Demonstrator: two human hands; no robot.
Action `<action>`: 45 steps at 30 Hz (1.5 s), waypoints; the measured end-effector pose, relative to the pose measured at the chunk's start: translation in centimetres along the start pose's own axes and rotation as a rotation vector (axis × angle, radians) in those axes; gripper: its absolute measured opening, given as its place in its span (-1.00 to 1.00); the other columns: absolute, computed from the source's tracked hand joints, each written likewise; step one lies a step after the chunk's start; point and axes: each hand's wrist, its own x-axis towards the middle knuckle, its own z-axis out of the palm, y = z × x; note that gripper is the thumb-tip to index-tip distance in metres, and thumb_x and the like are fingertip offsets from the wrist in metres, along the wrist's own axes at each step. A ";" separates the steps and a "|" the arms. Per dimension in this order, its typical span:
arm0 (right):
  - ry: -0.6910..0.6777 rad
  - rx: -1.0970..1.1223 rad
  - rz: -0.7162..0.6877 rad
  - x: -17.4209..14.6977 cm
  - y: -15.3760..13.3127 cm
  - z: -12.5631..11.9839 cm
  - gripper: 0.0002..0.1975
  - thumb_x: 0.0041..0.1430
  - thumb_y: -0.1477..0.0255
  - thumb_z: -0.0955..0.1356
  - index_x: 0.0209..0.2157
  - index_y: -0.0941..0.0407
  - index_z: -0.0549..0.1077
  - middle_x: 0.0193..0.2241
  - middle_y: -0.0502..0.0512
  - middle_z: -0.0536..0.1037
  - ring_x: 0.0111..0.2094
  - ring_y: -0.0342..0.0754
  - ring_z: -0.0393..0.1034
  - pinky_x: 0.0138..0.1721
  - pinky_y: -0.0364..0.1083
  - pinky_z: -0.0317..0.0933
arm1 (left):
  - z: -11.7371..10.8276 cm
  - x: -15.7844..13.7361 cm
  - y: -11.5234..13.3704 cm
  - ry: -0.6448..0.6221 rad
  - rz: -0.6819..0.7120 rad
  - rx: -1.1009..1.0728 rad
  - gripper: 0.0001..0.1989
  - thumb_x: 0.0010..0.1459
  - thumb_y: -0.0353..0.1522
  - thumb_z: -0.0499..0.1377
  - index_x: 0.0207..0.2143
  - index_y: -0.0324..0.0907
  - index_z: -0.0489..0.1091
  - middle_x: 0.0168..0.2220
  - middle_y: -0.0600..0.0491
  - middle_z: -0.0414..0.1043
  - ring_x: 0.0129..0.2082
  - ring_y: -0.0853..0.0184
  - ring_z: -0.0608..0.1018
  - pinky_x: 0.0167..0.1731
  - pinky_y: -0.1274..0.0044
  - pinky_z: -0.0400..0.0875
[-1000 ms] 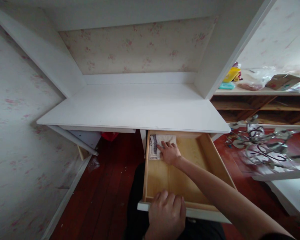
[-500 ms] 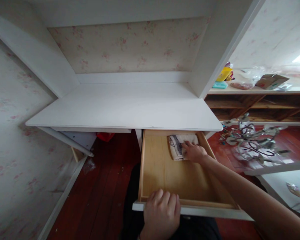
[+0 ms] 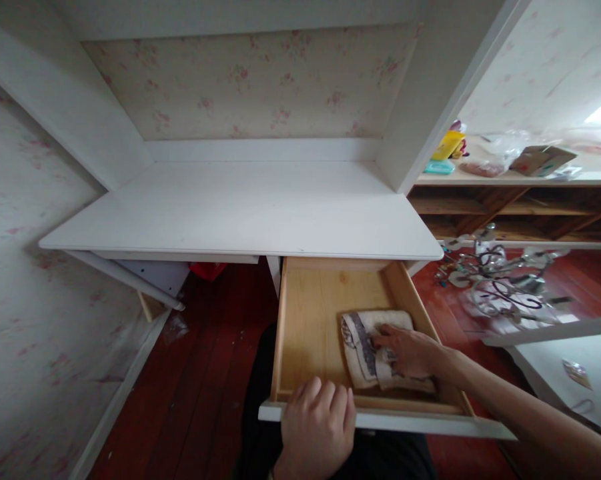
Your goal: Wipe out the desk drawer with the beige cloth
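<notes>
The right hand [image 3: 411,349] grips a folded cloth [image 3: 367,347] in the open drawer [image 3: 310,320], long axis apparently front-to-back; the left hand [image 3: 316,427] is curled over the drawer's front edge.

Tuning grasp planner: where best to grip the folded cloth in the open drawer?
Probably from above, pinching the near-right folded edge of the folded cloth: it lies flat on the drawer floor, close to the right wall. The right hand rests on it there; the left hand holds the front.

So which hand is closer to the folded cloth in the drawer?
The right hand: it rests on the folded cloth. The left hand is apart from it, gripping the drawer front edge.
</notes>
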 end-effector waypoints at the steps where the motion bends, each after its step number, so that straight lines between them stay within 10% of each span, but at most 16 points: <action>1: -0.027 0.017 0.005 -0.7 -0.5 0.3 -0.49 -0.16 0.52 0.39 -0.06 0.03 0.46 -0.05 0.22 0.43 -0.18 0.13 0.44 -0.23 0.03 0.26 | 0.0 0.0 0.0 0.000 0.000 0.001 -0.78 0.13 -0.40 0.19 -0.53 -0.10 0.21 -0.59 0.13 0.24 -0.51 0.31 0.33 -0.49 0.38 0.07; 11: 0.007 -0.011 -0.047 0.9 -3.8 -0.8 -0.57 -0.09 0.49 0.39 -0.09 0.06 0.45 -0.07 0.15 0.45 -0.16 0.10 0.43 -0.26 -0.03 0.26 | -0.1 0.1 0.0 -0.004 0.005 0.003 -0.78 0.12 -0.40 0.19 -0.53 -0.10 0.22 -0.59 0.12 0.25 -0.51 0.32 0.34 -0.49 0.39 0.10; 22: 0.080 -0.125 -0.222 7.9 -15.4 -1.0 -0.74 0.07 0.44 0.35 -0.16 0.12 0.47 -0.13 0.14 0.50 -0.24 0.12 0.47 -0.35 -0.01 0.34 | 0.3 -0.2 0.0 0.005 -0.004 -0.005 -0.79 0.10 -0.42 0.20 -0.52 -0.11 0.22 -0.59 0.12 0.27 -0.50 0.32 0.36 -0.47 0.40 0.10; 38: 0.363 -0.134 0.128 15.2 -11.6 -5.2 -0.59 0.28 0.35 0.17 0.14 0.04 0.26 0.08 0.29 0.33 0.04 0.21 0.23 -0.07 0.20 0.12 | 0.8 -0.3 -0.2 0.053 0.017 0.004 -0.82 0.09 -0.40 0.21 -0.48 -0.10 0.23 -0.58 0.14 0.27 -0.52 0.30 0.33 -0.49 0.37 0.07; 45: 0.348 -0.143 0.178 13.6 -8.2 -4.8 -0.61 0.24 0.32 0.19 0.09 -0.02 0.33 0.06 0.20 0.37 -0.01 0.19 0.30 -0.11 0.15 0.18 | 0.8 -0.4 -0.2 0.058 0.022 0.000 -0.81 0.07 -0.40 0.22 -0.49 -0.10 0.21 -0.59 0.13 0.26 -0.53 0.30 0.33 -0.49 0.37 0.06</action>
